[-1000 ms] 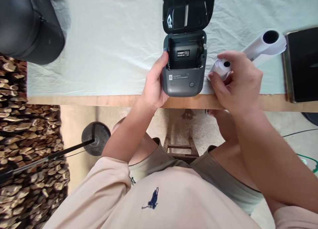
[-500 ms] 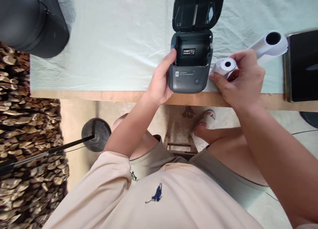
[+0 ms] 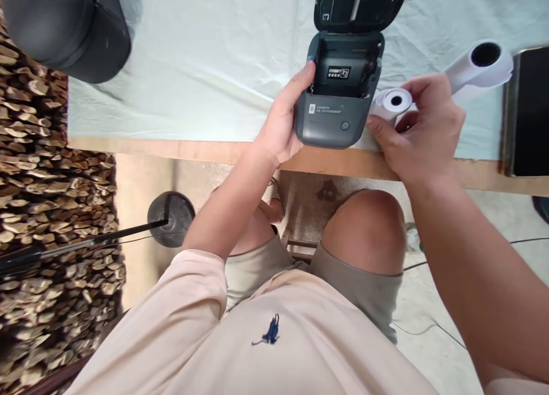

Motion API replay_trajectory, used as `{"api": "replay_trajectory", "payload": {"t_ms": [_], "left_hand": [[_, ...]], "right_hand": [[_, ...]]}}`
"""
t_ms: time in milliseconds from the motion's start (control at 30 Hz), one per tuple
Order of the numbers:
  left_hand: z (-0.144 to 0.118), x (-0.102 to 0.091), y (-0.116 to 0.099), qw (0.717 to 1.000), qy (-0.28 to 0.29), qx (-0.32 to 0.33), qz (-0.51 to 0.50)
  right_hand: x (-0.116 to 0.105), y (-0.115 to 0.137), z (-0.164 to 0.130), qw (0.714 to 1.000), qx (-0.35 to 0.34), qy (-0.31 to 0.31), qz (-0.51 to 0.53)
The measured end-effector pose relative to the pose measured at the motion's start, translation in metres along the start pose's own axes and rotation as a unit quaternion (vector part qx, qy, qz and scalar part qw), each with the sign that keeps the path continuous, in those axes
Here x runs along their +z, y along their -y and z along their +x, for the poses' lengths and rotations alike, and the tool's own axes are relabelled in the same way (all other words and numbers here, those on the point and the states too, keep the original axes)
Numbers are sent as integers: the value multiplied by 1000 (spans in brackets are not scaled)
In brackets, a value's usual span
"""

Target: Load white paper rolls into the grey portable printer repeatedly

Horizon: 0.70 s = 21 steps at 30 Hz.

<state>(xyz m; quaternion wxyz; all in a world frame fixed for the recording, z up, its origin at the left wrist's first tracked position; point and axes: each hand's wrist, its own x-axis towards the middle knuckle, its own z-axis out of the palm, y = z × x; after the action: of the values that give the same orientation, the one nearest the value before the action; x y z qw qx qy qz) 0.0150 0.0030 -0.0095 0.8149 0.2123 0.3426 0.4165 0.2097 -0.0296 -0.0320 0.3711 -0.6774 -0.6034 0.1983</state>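
Note:
My left hand [image 3: 285, 118] grips the left side of a dark grey portable label printer [image 3: 330, 118], its thumb on the upper edge. The printer's lid [image 3: 360, 6] is swung up and away from me, and the bay inside holds no roll, only a small printed sticker at its back. Just right of the printer, my right hand [image 3: 429, 126] has its thumb and fingers closed around a small white paper roll [image 3: 392, 103] with a dark core hole. Some of its fingers are hidden behind the roll and hand.
A larger white paper roll [image 3: 484, 69] lies beyond my right hand. At the far right is a dark-screened tablet [image 3: 532, 115]. A black rounded object [image 3: 77, 35] stands at the upper left on the pale cloth [image 3: 193, 69]. The table's wooden edge [image 3: 180, 149] runs below my hands.
The view has shifted a little, with the printer appearing slightly higher and further right, a bit tilted. My right knee has swung inward below the table. Both hands keep their holds.

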Motion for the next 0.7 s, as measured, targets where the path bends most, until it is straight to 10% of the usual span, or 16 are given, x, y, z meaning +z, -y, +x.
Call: {"api": "replay_trajectory", "payload": {"t_ms": [500,700], "left_hand": [[-5,0,2,998,-45,11,49],[-3,6,-2,998,56,10,6]], "right_hand": [[-5,-5,-3,999,-34,34,-5],[-5,-6,-4,999,-38,30,-17]]}}
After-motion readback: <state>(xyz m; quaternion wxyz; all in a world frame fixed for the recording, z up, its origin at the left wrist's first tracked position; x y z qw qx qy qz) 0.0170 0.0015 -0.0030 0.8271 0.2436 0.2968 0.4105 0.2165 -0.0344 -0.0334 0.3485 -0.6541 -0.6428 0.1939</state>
